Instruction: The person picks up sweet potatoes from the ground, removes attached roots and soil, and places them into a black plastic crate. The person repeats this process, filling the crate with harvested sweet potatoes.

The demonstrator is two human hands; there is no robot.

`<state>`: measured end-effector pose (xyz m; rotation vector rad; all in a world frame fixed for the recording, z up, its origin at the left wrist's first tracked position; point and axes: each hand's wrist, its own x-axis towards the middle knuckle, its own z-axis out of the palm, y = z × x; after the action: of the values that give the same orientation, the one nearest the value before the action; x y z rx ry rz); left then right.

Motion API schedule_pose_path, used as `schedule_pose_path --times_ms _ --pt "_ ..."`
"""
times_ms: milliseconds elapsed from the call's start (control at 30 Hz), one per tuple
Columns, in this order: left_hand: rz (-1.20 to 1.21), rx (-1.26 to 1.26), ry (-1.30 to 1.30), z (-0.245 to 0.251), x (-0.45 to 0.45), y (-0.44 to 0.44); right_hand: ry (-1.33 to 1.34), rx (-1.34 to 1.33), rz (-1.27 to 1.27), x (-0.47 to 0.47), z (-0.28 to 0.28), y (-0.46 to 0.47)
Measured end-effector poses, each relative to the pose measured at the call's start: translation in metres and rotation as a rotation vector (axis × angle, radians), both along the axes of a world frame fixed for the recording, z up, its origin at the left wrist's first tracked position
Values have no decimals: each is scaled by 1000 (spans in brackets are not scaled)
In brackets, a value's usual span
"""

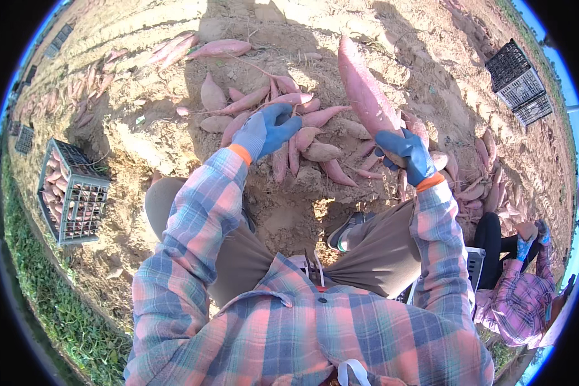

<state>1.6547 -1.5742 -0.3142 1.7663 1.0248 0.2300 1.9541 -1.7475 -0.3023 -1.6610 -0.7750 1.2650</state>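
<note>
My right hand [407,153], in a blue coated glove, grips the lower end of a large pink sweet potato [365,89], which points away from me. My left hand [273,129], gloved alike, is over a pile of smaller sweet potatoes [322,151] on the soil; its thumb and fingers are curved around a gap. Whether its fingertips touch a root beneath them, I cannot tell. A rounded sweet potato [213,93] lies beyond my left hand, and a long one [222,48] farther out. Thin roots trail from several of them.
At left stands a plastic crate [84,210] filled with sweet potatoes. Black crates [520,84] stand at upper right. A co-worker [516,294] sits at lower right beside another heap of sweet potatoes [499,193]. Green plants [62,309] border the field at lower left.
</note>
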Motion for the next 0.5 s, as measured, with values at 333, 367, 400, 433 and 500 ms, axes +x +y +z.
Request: schedule_pose_path --times_ms 333,367,400,433,500 --pt "128 -888 -810 18 -66 -46 927 -105 242 -171 -27 -54" --pt "136 -895 -795 16 -77 -50 953 -118 256 -176 -32 -55" --pt "174 -868 -750 23 -83 -58 976 -134 264 -178 -38 -59" --pt "209 -842 -705 33 -88 -66 996 -149 274 -181 -41 -62" --pt "250 -774 -661 38 -96 -75 839 -195 163 -188 -45 -65"
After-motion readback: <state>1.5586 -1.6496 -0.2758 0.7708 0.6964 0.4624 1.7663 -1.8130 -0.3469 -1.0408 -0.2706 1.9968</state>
